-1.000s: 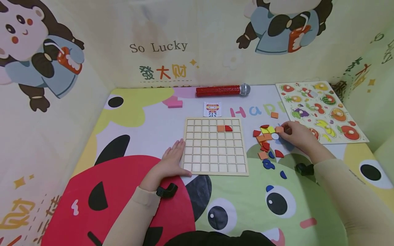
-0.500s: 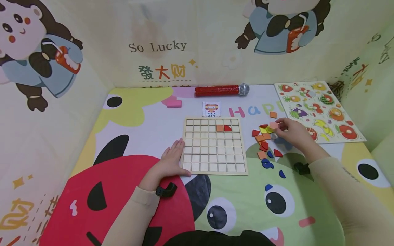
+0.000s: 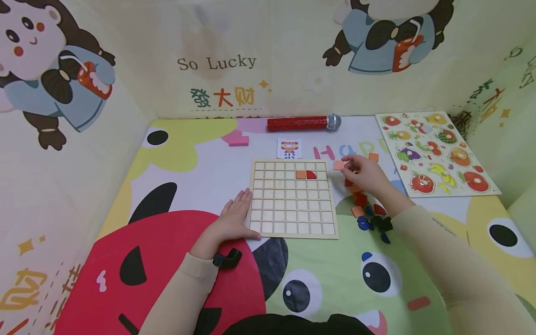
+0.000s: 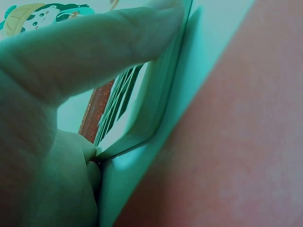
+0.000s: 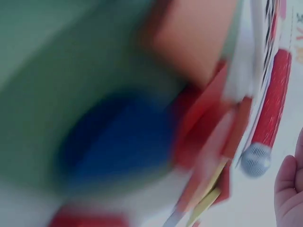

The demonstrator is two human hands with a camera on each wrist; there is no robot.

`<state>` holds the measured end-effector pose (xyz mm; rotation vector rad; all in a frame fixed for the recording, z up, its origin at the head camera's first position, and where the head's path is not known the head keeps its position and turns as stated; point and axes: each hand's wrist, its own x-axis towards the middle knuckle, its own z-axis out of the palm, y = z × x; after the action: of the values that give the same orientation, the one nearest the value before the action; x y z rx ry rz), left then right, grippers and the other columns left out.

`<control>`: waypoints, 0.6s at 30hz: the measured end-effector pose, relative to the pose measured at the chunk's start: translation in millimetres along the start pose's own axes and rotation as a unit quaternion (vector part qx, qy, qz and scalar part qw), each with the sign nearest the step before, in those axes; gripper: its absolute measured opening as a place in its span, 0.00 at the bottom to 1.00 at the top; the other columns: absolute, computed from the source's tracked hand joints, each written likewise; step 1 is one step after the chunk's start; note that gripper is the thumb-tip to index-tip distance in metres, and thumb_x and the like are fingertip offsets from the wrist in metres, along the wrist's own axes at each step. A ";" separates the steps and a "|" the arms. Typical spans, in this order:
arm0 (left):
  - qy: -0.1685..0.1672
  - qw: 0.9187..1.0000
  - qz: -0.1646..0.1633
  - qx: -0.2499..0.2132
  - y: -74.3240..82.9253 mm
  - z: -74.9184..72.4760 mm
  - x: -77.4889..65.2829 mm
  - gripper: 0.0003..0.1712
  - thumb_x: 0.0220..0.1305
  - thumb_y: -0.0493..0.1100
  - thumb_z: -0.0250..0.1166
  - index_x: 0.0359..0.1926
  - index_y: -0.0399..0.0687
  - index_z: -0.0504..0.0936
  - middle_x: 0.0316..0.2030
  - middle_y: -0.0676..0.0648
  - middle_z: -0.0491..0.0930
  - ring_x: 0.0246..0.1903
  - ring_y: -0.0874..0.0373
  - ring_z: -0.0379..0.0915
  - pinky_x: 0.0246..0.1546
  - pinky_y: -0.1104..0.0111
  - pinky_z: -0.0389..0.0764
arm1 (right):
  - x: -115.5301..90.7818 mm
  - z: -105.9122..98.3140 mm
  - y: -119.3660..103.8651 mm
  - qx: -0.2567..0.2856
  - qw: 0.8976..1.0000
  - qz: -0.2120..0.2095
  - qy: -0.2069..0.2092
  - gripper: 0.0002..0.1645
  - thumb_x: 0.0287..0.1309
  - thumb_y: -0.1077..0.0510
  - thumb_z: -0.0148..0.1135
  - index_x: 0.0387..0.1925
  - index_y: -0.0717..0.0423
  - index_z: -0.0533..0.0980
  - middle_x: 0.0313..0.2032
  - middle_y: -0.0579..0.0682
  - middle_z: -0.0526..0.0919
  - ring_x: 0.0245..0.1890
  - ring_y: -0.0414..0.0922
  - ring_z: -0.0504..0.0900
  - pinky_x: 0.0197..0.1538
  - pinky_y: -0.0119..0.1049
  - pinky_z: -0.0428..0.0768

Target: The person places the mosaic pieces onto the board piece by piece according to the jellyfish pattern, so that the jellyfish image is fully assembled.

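Observation:
My left hand (image 3: 232, 218) lies with straight fingers along the left edge of a wooden grid board (image 3: 278, 204). In the left wrist view the thumb reaches over the board's edge (image 4: 142, 118). An orange square tile (image 3: 301, 174) and a red quarter-round tile (image 3: 311, 174) sit side by side in the second row. To the right of the board, my right hand (image 3: 368, 179) pinches another orange square tile (image 3: 338, 165) by the fingertips. Beneath that hand is a loose pile of red, orange and blue tiles (image 3: 360, 200), partly covered by the hand and wrist.
A small picture card (image 3: 289, 149) lies behind the board, with a red microphone (image 3: 297, 123) beyond it. Pink blocks (image 3: 238, 141) are at the back left. A fruit picture board (image 3: 439, 153) lies at the back right, near a lone orange tile (image 3: 374, 157).
My right hand has picked the orange square tile up from the pile and carried it left, close to the board's upper right corner. The left hand stays in place.

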<state>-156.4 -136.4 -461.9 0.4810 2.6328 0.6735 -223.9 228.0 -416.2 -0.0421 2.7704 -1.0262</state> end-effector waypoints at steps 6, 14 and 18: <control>0.004 1.000 0.003 0.003 -0.2 1.7 1.2 0.70 0.33 0.59 0.74 0.71 0.47 0.38 0.72 0.48 0.36 0.71 0.51 0.29 0.67 0.49 0.38 | 13.3 18.5 -20.3 0.003 0.999 -0.033 0.007 0.23 0.58 0.52 0.56 0.55 0.54 0.69 0.38 0.53 0.78 0.44 0.49 0.73 0.43 0.40 0.74; 0.001 1.000 0.000 0.003 0.8 2.2 1.5 0.71 0.33 0.58 0.74 0.71 0.47 0.38 0.72 0.48 0.37 0.71 0.51 0.30 0.67 0.49 0.38 | 23.5 40.3 -48.0 0.002 0.998 -0.056 -0.032 0.21 0.56 0.54 0.58 0.52 0.54 0.72 0.35 0.51 0.77 0.40 0.47 0.72 0.45 0.38 0.74; 0.002 1.000 -0.002 0.000 1.3 -0.5 0.8 0.71 0.32 0.58 0.74 0.71 0.46 0.39 0.72 0.47 0.38 0.71 0.51 0.30 0.67 0.49 0.39 | 30.4 46.5 -61.7 -0.040 0.995 -0.076 -0.046 0.21 0.56 0.54 0.57 0.52 0.53 0.73 0.33 0.50 0.76 0.38 0.46 0.72 0.44 0.38 0.74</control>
<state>-157.0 -135.3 -461.0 0.4753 2.6375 0.6749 -247.6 148.4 -415.8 -0.3081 2.7570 -0.9213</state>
